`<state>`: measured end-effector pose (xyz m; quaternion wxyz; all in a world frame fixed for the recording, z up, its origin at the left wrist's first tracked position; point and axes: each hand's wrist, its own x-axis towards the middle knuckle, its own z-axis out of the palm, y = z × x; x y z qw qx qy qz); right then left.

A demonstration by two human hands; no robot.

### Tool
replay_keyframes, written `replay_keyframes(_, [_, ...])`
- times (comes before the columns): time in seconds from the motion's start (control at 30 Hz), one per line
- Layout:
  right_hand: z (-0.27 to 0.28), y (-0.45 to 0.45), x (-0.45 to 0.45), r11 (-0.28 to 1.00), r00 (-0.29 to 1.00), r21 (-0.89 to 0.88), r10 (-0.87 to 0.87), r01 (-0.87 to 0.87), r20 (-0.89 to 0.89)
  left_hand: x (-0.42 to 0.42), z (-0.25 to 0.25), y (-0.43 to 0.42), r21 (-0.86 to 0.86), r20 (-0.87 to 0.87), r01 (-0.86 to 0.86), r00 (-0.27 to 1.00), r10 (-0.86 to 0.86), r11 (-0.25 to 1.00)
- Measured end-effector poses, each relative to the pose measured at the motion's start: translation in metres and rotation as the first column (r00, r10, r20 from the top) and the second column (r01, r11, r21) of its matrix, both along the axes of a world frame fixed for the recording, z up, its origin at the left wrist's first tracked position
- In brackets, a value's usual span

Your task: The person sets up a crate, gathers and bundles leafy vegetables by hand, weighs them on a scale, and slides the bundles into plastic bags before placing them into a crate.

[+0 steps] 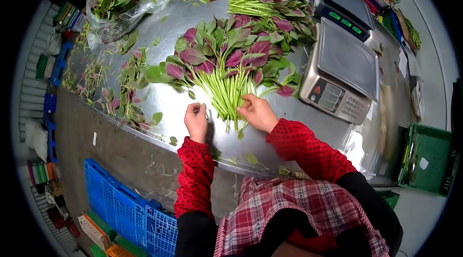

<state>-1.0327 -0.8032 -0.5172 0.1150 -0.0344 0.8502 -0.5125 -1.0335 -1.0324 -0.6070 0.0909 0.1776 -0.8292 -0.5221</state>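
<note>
A bunch of leafy amaranth [224, 90] with purple-and-green leaves lies fanned out on the steel table [169, 107], its pale green stems pointing toward me. My right hand [258, 112] is at the right side of the stem ends, thumb and forefinger pinched on a stem. Left of the stems, apart from them, my left hand [195, 121] has its fingers curled in with nothing visible between them. Behind this bunch lies another amaranth bunch [251, 6], stems toward the left.
On the right stand a scale [349, 57] and a second, darker scale [342, 1]. A plastic bag [137, 18] of greens and loose trimmings [128, 88] cover the left side. Blue pallets [115, 199] stand below the table edge; a green crate [424, 155] is at far right.
</note>
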Motion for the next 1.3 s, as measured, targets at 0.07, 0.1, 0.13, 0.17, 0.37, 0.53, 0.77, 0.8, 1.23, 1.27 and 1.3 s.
replay_keyframes(0.07, [-0.027,-0.006,-0.023,0.991,0.995,0.086,-0.099,0.101,-0.025,-0.014,0.031,0.026,0.473,0.192,-0.173,0.977,0.09,0.864])
replay_keyframes(0.1, [-0.025,-0.008,-0.028,0.996,0.997,0.048,-0.078,0.079,-0.014,-0.022,0.036,0.029,0.583,0.252,-0.123,0.967,-0.035,0.803])
replay_keyframes(0.13, [-0.024,-0.011,-0.031,0.995,0.996,0.051,-0.084,0.084,0.007,-0.03,0.036,0.032,0.685,0.302,-0.091,0.938,-0.169,0.722])
replay_keyframes(0.17, [-0.022,-0.014,-0.033,0.997,0.995,0.042,-0.056,0.06,-0.086,-0.034,0.036,0.049,0.74,0.175,-0.035,0.974,-0.142,0.672])
replay_keyframes(0.37, [-0.033,0.012,-0.03,0.954,0.995,-0.29,-0.051,0.074,0.084,-0.04,0.063,0.042,0.692,0.195,0.014,0.959,-0.205,0.722])
replay_keyframes(0.53, [-0.028,0.028,-0.016,0.904,0.921,-0.393,-0.001,0.167,0.389,-0.026,0.068,0.02,0.721,0.272,-0.035,0.933,-0.237,0.692])
replay_keyframes(0.77, [-0.035,-0.009,-0.028,0.992,0.996,-0.096,-0.085,0.086,0.014,-0.023,0.055,0.04,-0.201,0.228,0.239,0.955,-0.192,0.95])
replay_keyframes(0.8, [-0.033,-0.01,-0.031,0.992,0.996,-0.096,-0.084,0.085,0.01,-0.024,0.058,0.043,-0.261,0.193,0.258,0.958,-0.212,0.93])
replay_keyframes(1.23, [-0.015,-0.023,-0.031,0.986,0.988,0.067,0.153,-0.151,-0.022,-0.019,0.05,0.044,0.614,0.137,0.156,0.944,-0.299,0.774])
replay_keyframes(1.27, [-0.014,-0.024,-0.03,0.987,0.989,0.066,0.148,-0.146,-0.027,-0.017,0.041,0.043,0.57,0.099,0.186,0.952,-0.291,0.8])
replay_keyframes(1.3, [-0.01,-0.024,-0.029,0.993,0.99,0.0,0.117,-0.118,-0.081,-0.019,0.054,0.041,0.656,0.151,0.131,0.942,-0.3,0.743])
